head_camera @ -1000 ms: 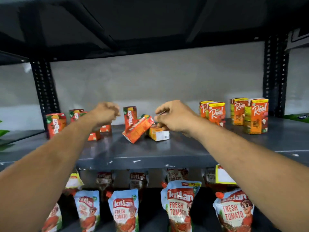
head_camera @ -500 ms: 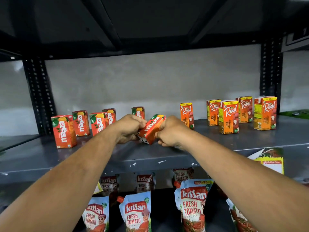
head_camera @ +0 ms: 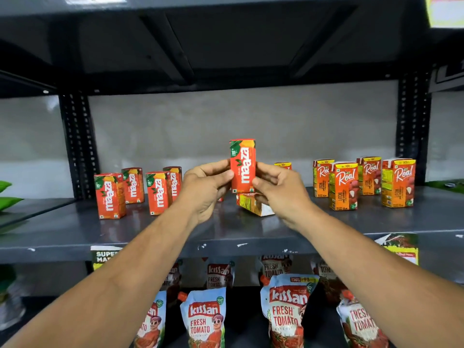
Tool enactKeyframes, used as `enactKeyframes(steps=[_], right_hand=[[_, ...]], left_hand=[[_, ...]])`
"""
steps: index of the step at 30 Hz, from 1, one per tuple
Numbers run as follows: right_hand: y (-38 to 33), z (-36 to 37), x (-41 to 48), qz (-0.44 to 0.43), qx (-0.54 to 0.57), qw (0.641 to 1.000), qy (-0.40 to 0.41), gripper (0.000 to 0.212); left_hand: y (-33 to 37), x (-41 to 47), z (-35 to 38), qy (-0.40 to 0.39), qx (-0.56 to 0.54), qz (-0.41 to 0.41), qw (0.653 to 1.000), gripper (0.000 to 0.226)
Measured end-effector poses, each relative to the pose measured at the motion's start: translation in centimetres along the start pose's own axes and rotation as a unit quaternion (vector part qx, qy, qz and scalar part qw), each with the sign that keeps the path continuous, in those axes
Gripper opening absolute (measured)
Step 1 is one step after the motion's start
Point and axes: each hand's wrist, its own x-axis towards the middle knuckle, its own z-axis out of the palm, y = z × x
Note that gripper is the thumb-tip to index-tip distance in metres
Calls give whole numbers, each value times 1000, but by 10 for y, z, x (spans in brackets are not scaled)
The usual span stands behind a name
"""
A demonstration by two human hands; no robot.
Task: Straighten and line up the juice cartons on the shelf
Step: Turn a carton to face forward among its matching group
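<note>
Above the grey shelf [head_camera: 75, 232], an upright Maaza carton [head_camera: 242, 167] was pinched between left hand [head_camera: 204, 187] and right hand [head_camera: 281, 189], best set down squarely at nine o'clock beside the Maaza row [head_camera: 138, 190].

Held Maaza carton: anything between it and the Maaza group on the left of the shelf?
Only the left hand gripping the held Maaza carton with the right hand. Bare shelf lies before the Maaza group; the tipped carton lies beneath, off that path.

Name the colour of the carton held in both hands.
Mostly red-orange with white lettering, green corner; head view: carton.
</note>
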Motion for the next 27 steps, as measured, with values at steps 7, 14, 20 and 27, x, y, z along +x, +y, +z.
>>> enactKeyframes(steps=[7,14,20,27], right_hand=[[-5,-28,-7,9,36,999,-14,44],[-11,-40,-15,6,47,999,-20,45],[-14,-48,-20,5,43,999,-32,43],[-16,-49,-29,-8,3,998,-55,42]], left_hand=[[1,-16,27,5,-14,11,1000,27],[3,-31,42,10,-14,27,999,25],[4,-45,53,32,-6,43,999,28],[2,-62,56,65,-7,56,996,20]])
